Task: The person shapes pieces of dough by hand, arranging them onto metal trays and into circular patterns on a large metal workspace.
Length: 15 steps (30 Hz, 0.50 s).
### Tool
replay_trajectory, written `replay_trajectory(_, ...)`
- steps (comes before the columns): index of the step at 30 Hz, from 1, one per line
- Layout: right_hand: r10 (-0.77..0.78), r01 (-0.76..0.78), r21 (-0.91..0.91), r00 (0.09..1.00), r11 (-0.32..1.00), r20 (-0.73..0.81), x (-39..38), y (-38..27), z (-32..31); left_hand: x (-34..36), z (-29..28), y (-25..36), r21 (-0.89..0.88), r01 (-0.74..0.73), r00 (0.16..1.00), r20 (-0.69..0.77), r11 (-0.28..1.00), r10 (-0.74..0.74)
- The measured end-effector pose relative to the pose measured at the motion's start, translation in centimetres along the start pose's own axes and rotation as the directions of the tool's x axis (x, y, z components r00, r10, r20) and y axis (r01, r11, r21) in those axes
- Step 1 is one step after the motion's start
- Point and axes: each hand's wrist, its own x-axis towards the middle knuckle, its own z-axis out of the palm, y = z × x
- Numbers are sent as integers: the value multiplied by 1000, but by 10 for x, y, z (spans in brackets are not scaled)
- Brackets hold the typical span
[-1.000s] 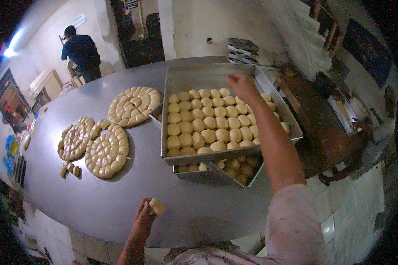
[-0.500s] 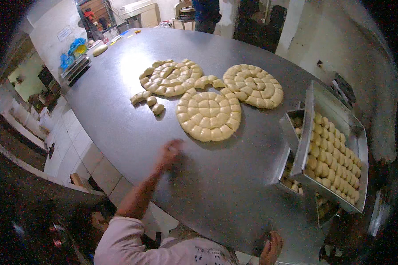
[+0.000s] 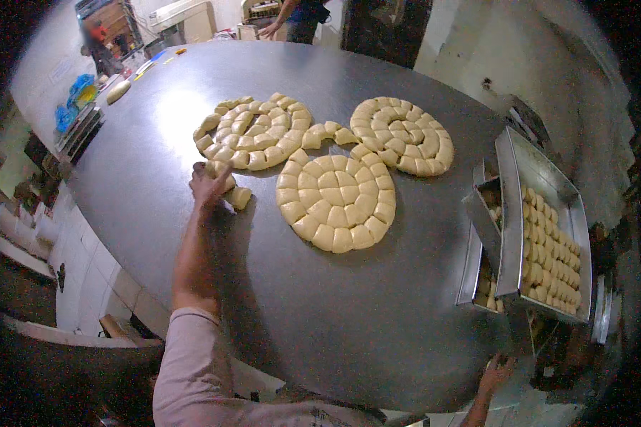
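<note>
My left hand (image 3: 209, 185) has its fingers closed round one of the loose dough pieces (image 3: 241, 198) lying left of the cut dough rounds. Three pale, scored rounds lie on the steel table (image 3: 313, 306): a front one (image 3: 335, 199), a back-left one (image 3: 253, 128) with gaps between pieces, and a back-right one (image 3: 401, 135). A short arc of pieces (image 3: 326, 130) lies between them. At the table's front right edge, my right hand (image 3: 496, 371) has its fingers apart, with nothing seen in them. Right of the rounds, a metal tray (image 3: 509, 213) with rows of dough balls rests on other trays.
At the back left are an oblong dough lump (image 3: 119, 91), blue plastic bags (image 3: 82, 89) and dark stacked trays (image 3: 82, 132). Beyond the table another person (image 3: 299, 21) stands by wall equipment. A tiled floor (image 3: 100, 277) shows past the table's left edge.
The view has swung leftward. My right hand has come down from the tray to the table's edge. My left hand, earlier holding a dough piece low down, has reached up to the loose pieces.
</note>
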Motion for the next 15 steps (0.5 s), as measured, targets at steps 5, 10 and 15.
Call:
replay_trajectory(5, -21, -9, 208, 990, 978, 140, 4, -64, -3, -32, 46, -24, 130, -496, 737, -460, 859, 495)
replay_trajectory(10, 74, -82, -170, 996, 982, -52, 32, 44, 20, -56, 28, 11, -360, -253, 963, -180, 898, 199)
replay_trajectory(15, -97, 76, 147, 985, 986, 144, 24, -60, -17, -152, -5, 76, -928, 207, 954, 262, 311, 144)
